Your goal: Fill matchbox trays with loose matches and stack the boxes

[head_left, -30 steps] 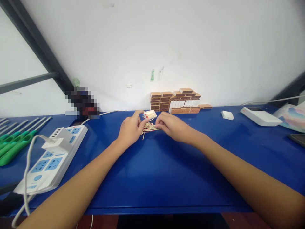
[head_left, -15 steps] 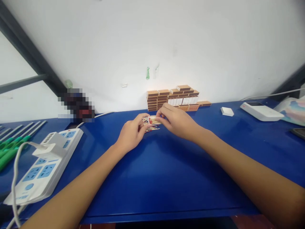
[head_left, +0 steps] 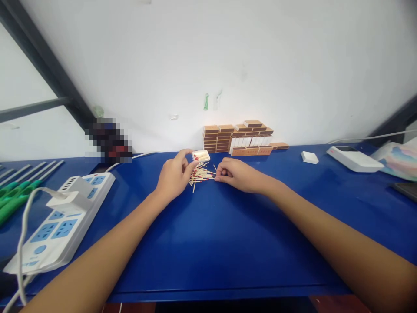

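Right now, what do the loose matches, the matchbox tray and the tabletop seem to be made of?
Loose matches: likely bare wood, judging by the pale, dull sticks with red tips.
Matchbox tray in the left hand: probably thin matte card, with white edges; too small to be sure.
Tabletop: glossy blue, perhaps painted metal or laminate; soft reflections show the sheen.

Bimanual Posture, Converging

The left forearm (head_left: 112, 243) and right forearm (head_left: 316, 219), both bare, extend from the lower corners and converge near the centre. The left grip (head_left: 173, 176) is curved into a clasp, thumb opposing the index finger. The right grip (head_left: 237, 174) is curled inward, thumb and fingertips drawn together. The two lie near each other, not touching.
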Available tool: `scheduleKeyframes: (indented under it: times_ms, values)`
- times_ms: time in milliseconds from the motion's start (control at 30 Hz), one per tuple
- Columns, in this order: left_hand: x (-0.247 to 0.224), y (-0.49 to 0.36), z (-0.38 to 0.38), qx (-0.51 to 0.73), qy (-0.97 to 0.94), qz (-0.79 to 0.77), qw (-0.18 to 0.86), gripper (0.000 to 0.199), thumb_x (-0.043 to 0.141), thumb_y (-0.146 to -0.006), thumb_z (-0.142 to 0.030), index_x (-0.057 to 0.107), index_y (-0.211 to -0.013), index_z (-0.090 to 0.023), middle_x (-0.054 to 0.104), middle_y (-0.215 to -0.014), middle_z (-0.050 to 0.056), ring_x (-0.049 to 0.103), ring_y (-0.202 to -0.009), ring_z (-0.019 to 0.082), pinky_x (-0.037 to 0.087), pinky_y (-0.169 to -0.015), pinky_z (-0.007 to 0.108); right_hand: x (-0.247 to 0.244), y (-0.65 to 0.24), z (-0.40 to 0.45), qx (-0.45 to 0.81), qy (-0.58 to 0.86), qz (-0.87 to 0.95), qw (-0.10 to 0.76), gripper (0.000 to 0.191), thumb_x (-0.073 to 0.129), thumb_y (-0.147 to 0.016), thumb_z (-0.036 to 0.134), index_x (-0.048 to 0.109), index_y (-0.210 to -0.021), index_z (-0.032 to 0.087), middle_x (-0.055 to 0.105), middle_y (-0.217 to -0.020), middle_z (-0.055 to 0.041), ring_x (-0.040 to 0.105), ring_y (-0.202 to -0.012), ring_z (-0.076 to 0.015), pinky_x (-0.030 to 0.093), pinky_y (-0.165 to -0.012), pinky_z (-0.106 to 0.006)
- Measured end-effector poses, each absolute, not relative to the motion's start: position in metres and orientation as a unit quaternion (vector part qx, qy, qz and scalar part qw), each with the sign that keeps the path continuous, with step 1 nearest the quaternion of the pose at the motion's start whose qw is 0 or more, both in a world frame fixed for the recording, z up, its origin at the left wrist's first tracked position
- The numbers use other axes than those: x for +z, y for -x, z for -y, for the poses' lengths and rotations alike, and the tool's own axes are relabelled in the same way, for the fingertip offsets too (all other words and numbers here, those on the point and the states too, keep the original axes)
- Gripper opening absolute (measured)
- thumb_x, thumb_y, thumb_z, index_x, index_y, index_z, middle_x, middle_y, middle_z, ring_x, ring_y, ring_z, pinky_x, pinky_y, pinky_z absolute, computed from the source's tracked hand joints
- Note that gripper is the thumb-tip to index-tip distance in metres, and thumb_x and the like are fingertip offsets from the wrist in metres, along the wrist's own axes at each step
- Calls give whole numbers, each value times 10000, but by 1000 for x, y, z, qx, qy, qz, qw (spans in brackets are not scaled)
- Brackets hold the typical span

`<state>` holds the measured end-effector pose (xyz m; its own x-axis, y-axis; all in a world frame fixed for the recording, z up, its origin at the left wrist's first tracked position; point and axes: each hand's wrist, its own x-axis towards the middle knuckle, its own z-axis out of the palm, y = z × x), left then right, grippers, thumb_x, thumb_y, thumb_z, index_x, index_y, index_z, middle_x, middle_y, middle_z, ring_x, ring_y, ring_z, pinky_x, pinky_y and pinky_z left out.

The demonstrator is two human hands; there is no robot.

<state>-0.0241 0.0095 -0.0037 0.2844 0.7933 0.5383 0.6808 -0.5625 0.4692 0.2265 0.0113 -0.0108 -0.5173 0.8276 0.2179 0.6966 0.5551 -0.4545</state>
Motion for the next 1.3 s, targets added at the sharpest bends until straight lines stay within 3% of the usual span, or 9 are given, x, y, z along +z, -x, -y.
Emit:
scheduleKeyframes:
  times_ms: [167,400,833,1067,1133,1300]
  values:
    - [-5,25,-11,353,-806,-468,75,288,608,-1025,-317,619,-1281,-184,598,-642,-55,505,-551,131,326,-585,267,-3,-228,-9,147,444,862,196,144,654,-973,229,640,-834,193,612,-902,-45,568,-778,-181,429,-712,-315]
    - [-8,19,-3,309,-850,-410,118,326,578,-1047,-368,588,-1332,-209,604,-640,-68,538,-565,136,350,-607,260,8,-228,-8,59,414,846,331,118,627,-1005,257,602,-901,209,589,-917,-46,558,-803,-188,435,-730,-319]
    - [-7,18,0,327,-852,-374,167,318,569,-1055,-371,590,-1331,-215,573,-611,-89,525,-545,118,367,-611,243,3,-223,-5,49,417,847,325,91,589,-1007,218,590,-918,199,571,-908,-36,535,-790,-183,405,-726,-319]
    - [-6,18,-1,357,-831,-397,155,308,594,-1041,-363,616,-1304,-205,545,-611,-87,494,-539,113,348,-591,239,7,-224,-7,49,420,812,402,153,567,-1026,263,617,-896,198,595,-855,-34,535,-747,-175,402,-694,-316]
    - [-5,19,-4,374,-815,-421,135,303,614,-1028,-356,630,-1281,-190,541,-611,-83,488,-540,112,340,-588,242,5,-226,-9,49,443,805,392,180,573,-1026,288,619,-878,195,594,-829,-32,525,-718,-171,396,-682,-318]
    - [-5,20,-7,382,-790,-469,105,282,617,-1024,-328,642,-1264,-183,572,-618,-70,497,-548,117,326,-595,254,-9,-229,-13,108,450,844,270,105,647,-967,241,675,-877,196,607,-858,-35,554,-748,-169,417,-714,-312]
